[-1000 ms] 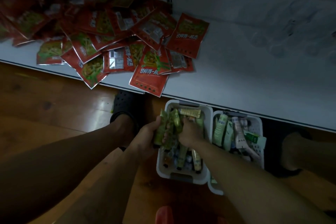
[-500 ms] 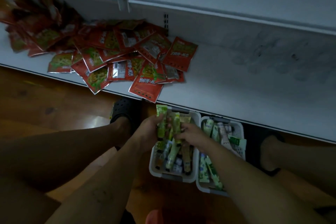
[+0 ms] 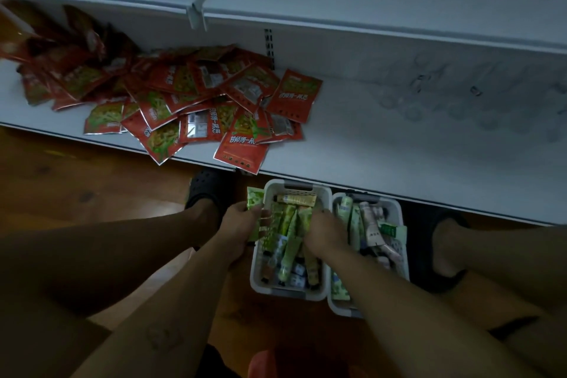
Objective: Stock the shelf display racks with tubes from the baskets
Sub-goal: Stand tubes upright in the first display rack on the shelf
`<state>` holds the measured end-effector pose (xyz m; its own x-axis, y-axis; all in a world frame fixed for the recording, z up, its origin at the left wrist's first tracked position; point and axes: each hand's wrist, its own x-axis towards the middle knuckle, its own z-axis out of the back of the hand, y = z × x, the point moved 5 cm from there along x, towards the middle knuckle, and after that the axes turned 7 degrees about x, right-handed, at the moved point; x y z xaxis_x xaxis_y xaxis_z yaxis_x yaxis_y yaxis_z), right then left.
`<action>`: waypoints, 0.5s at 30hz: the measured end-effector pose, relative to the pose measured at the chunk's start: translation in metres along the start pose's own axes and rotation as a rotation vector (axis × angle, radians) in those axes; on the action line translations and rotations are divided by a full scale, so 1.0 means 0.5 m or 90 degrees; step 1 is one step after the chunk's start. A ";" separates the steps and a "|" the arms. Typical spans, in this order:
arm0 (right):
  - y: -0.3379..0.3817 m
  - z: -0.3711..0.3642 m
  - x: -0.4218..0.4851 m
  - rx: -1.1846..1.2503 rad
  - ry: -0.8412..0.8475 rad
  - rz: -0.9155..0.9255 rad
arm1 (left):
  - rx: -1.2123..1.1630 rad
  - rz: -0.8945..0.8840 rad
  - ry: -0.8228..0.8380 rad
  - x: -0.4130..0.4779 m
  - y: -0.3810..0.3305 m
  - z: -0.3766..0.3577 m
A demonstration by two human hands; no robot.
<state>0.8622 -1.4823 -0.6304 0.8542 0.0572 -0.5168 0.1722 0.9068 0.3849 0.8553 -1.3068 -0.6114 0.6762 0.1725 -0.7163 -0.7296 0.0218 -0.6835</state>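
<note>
Two white baskets stand on the floor under the bottom shelf, the left basket (image 3: 293,189) and the right basket (image 3: 399,255), both filled with tubes. My left hand (image 3: 237,228) grips a bunch of green tubes (image 3: 256,202) at the left basket's left rim. My right hand (image 3: 325,232) is curled round green tubes (image 3: 290,224) lying in the left basket. A yellow tube (image 3: 296,199) lies crosswise at that basket's far end. Clear display racks (image 3: 454,95) stand faintly visible on the right part of the bottom shelf.
A heap of red snack packets (image 3: 184,101) covers the left part of the white bottom shelf (image 3: 383,156), some overhanging its edge. A second shelf (image 3: 337,3) with price labels runs above. My feet in dark clogs (image 3: 208,190) flank the baskets on the wooden floor.
The view has tilted upward, showing more of the upper shelf. Both hands stay in the left basket gathering green tubes; the left hand's bunch has shifted to the basket's left rim.
</note>
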 end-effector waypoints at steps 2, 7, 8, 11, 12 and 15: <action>0.013 -0.007 0.009 -0.005 0.006 0.022 | -0.014 0.013 0.002 0.009 0.006 0.001; 0.028 -0.092 0.047 0.208 0.175 0.012 | -0.044 0.043 0.009 0.033 0.027 0.006; 0.033 -0.109 0.054 0.237 0.199 -0.005 | -0.049 0.050 0.018 0.038 0.032 0.007; 0.056 -0.150 0.075 0.325 0.240 -0.080 | -0.067 0.073 0.064 0.046 0.045 0.009; 0.062 -0.160 0.084 0.362 0.241 -0.106 | -0.073 0.084 0.078 0.053 0.050 0.011; 0.068 -0.182 0.105 0.509 0.235 -0.190 | -0.107 0.115 0.097 0.068 0.064 0.019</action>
<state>0.8683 -1.4105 -0.7143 0.5337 0.1213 -0.8369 0.7641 0.3550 0.5387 0.8541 -1.2909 -0.6563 0.5535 0.0081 -0.8328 -0.8211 -0.1618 -0.5473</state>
